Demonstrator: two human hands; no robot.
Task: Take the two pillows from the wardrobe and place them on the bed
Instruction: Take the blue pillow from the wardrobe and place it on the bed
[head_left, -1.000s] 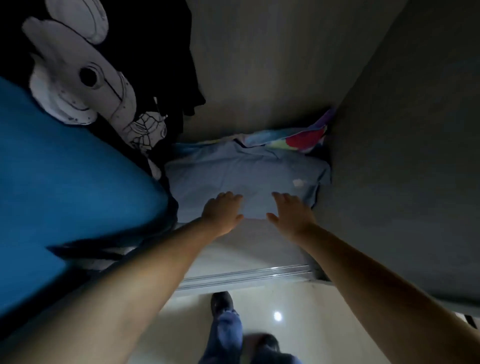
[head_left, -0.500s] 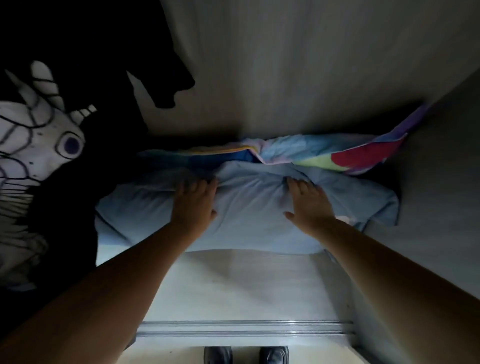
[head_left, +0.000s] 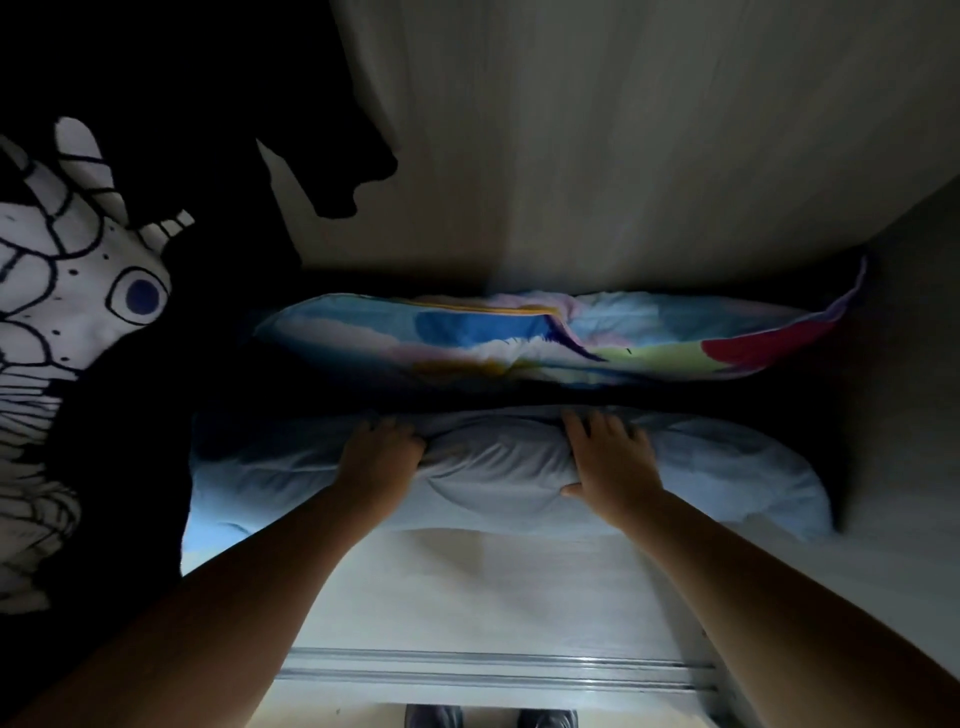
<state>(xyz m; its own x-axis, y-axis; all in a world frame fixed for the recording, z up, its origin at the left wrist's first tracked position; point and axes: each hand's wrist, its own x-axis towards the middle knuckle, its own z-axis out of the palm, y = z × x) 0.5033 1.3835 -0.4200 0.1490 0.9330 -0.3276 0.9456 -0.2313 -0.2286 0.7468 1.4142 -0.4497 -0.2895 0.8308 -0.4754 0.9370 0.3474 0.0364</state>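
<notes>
Both hands grip the blue pillow (head_left: 498, 473) on the wardrobe floor (head_left: 493, 587): left hand (head_left: 376, 457) at 9 o'clock, right hand (head_left: 608, 465) at 3, fingers clenched into its top. The patterned pillow (head_left: 545, 338) lies at 12, apart. First pickup; next, probably lift clear.
</notes>
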